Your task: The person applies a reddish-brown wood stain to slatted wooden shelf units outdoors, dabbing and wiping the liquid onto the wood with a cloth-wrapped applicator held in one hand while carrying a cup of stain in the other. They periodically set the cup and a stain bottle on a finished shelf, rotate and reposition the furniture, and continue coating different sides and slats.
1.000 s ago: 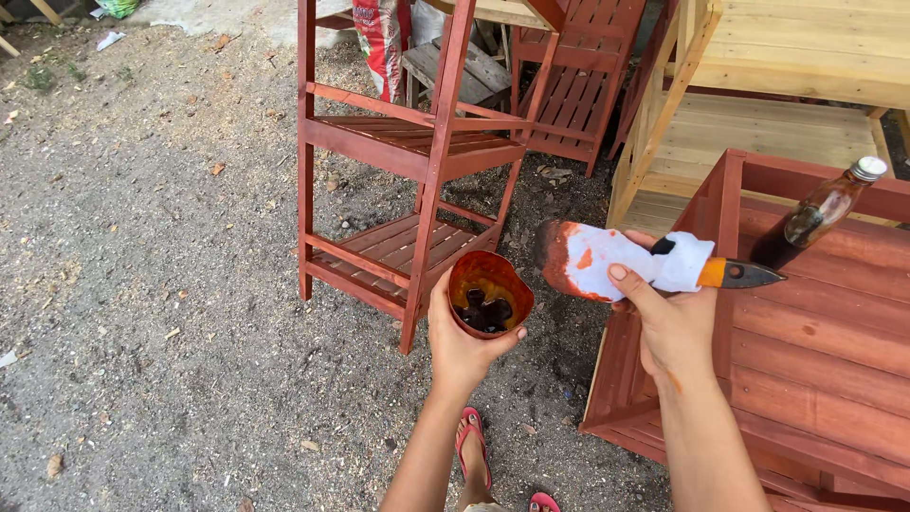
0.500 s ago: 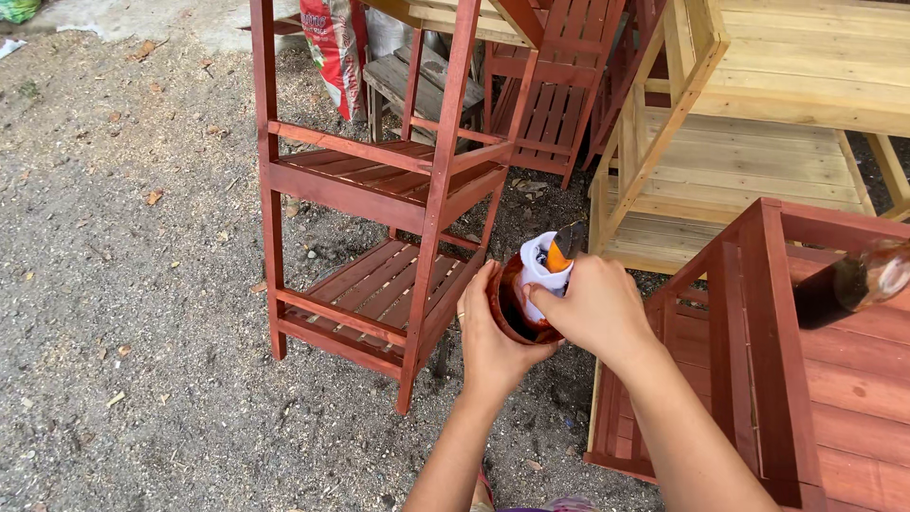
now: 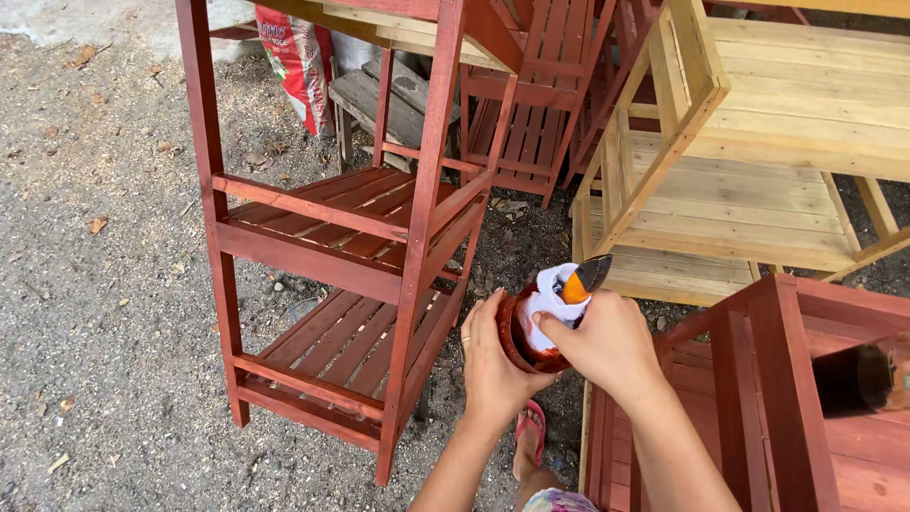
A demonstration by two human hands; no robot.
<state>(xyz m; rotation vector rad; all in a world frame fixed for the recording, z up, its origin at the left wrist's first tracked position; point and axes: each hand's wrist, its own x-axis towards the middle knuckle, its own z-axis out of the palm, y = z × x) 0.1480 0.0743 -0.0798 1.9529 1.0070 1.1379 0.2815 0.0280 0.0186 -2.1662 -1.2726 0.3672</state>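
Note:
My left hand (image 3: 493, 365) cups a small round cup (image 3: 519, 337) stained red-brown with paint, held at waist height. My right hand (image 3: 607, 346) grips a paintbrush (image 3: 559, 294) whose handle is wrapped in white cloth, with an orange and dark tip sticking up. The brush head is down inside the cup and hidden. Both hands are close together, just right of a red-painted wooden shelf rack (image 3: 351, 246).
A red-painted wooden frame (image 3: 787, 379) stands at the lower right with a dark bottle (image 3: 867, 374) on it. An unpainted wooden rack (image 3: 758, 161) lies behind. More red racks (image 3: 540, 104) and a sack (image 3: 299, 57) stand at the back. Gravel ground (image 3: 104, 303) spreads left. My sandalled foot (image 3: 531, 436) is below.
My right hand brought the brush from the right, out over the red frame, down into the cup. The view moved closer to the red shelf rack.

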